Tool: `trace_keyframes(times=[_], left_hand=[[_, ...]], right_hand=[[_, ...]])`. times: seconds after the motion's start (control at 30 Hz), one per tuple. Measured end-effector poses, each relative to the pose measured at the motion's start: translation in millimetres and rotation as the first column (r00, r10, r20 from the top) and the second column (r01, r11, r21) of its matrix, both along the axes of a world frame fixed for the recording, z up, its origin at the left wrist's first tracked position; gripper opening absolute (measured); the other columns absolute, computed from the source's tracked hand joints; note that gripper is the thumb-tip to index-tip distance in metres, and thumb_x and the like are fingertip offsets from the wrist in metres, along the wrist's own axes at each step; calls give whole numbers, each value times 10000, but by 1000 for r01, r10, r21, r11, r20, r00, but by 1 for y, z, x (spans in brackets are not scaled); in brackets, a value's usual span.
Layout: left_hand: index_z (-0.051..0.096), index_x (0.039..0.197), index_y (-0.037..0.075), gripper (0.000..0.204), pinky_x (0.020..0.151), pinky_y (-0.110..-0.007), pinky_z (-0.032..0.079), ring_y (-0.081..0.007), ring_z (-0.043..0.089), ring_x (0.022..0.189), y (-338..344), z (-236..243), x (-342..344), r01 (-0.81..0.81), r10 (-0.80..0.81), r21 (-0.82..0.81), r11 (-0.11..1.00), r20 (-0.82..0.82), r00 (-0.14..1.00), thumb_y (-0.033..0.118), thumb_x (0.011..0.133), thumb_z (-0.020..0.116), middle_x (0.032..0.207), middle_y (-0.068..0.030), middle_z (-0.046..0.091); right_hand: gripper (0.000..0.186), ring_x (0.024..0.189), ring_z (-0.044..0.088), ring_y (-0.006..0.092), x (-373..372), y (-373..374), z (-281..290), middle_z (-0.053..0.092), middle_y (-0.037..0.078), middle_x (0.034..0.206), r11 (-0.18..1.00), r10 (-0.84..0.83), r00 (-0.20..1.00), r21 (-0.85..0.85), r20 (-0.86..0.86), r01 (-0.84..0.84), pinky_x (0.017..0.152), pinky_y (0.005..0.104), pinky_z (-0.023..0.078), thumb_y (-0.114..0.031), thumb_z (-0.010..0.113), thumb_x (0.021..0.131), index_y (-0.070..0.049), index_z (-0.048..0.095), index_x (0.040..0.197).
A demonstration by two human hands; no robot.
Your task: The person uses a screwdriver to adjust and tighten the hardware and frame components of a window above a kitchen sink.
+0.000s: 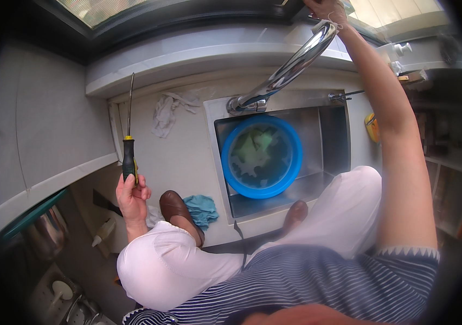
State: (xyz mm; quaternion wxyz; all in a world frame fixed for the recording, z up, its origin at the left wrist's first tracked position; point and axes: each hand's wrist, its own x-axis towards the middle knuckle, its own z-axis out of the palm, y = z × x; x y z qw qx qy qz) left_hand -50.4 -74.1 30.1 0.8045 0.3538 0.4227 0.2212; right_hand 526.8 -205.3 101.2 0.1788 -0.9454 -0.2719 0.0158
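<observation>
My left hand (132, 197) was closed around the black and yellow handle of a screwdriver (128, 142), its thin steel shaft pointing up over the counter (187, 157). It looked light and stiff, and the ribbed handle seemed the sure place to grip it. My right hand (326, 8) reached up near the top of the tall tap (290, 67); whether it was gripping, I could not tell. The polished tap looked slippery. Below sat a blue basin (290, 173) in the sink (334, 135).

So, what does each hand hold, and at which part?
The left hand holds a screwdriver by its black and yellow handle, shaft pointing up. The right hand is up at the top edge; whether it holds anything cannot be told.
</observation>
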Motion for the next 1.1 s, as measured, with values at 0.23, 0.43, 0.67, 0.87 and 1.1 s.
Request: trace_keyframes(times=[0.23, 0.43, 0.67, 0.87, 1.1], left_hand=[[494, 969, 42, 193, 445, -225, 347, -90, 407, 446, -10, 7, 8, 12, -12, 41, 999, -10, 1000, 216, 886, 508, 711, -55, 512], [465, 1088, 28, 236, 449, -219, 351, -96, 427, 467, -12, 40, 10, 175, -175, 165, 971, -13, 984, 171, 900, 475, 746, -71, 519], [392, 1205, -39, 446, 466, -231, 373, -128, 469, 519, -9, 113, 39, 301, -325, 170, 938, 131, 937, 252, 881, 488, 825, -110, 505], [355, 1239, -52, 488, 420, -234, 361, -133, 440, 488, -17, 205, 78, 468, -486, 235, 852, 22, 874, 275, 896, 469, 808, -121, 501], [388, 1202, -67, 462, 536, -277, 417, -165, 521, 562, -104, 202, 112, 547, -514, -97, 831, 242, 823, 239, 879, 511, 806, -134, 547]], right_hand=[[578, 830, 622, 333, 7, -14, 5, 635, 233, 830, 994, 8, 994, -113, 113, 5, 777, 394, 487, -493, 556, 764, 59, 630, 918], [625, 961, 584, 372, 15, -35, 1, 594, 290, 972, 999, 0, 987, -43, 159, 6, 841, 415, 458, -490, 588, 762, 98, 591, 975], [255, 772, 657, 163, -111, -137, 65, 663, 95, 870, 639, 641, 549, 769, -536, 4, 636, 248, 515, -239, 590, 858, -48, 613, 1025], [137, 722, 583, 96, -254, -173, 151, 654, 50, 819, 344, 853, -494, 892, -166, 293, 647, 207, 457, -74, 627, 807, 11, 654, 910], [146, 716, 579, 122, -288, -174, 125, 630, 79, 787, 224, 882, -460, 769, 101, 598, 626, 234, 462, -74, 620, 833, 49, 604, 909]])
